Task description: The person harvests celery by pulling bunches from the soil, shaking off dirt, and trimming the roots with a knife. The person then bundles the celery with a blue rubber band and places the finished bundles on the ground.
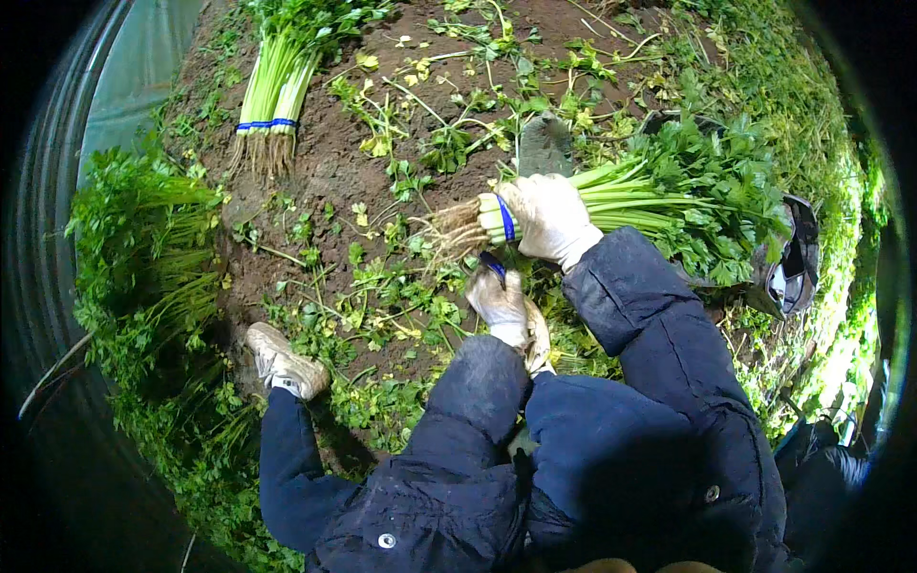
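My gloved right hand [548, 218] is closed around the stalks of a celery bunch [634, 197], just above a blue band [506, 218]. The bunch lies across in front of me, its pale roots [455, 225] to the left and its leaves to the right. Just below the roots, my gloved left hand [498, 297] grips a small dark-blue object [493, 265]; its exact kind is unclear. Farther up on the left lies another celery bunch [276, 89], tied with a blue band, roots towards me.
Loose stems and yellowing leaves litter the brown soil [315, 200]. Uncut-looking celery plants [157, 286] line the left side, beside plastic sheeting [136, 79]. A dark patterned item [795, 258] lies by the bunch's leaves. My shoe [286, 362] rests on the ground.
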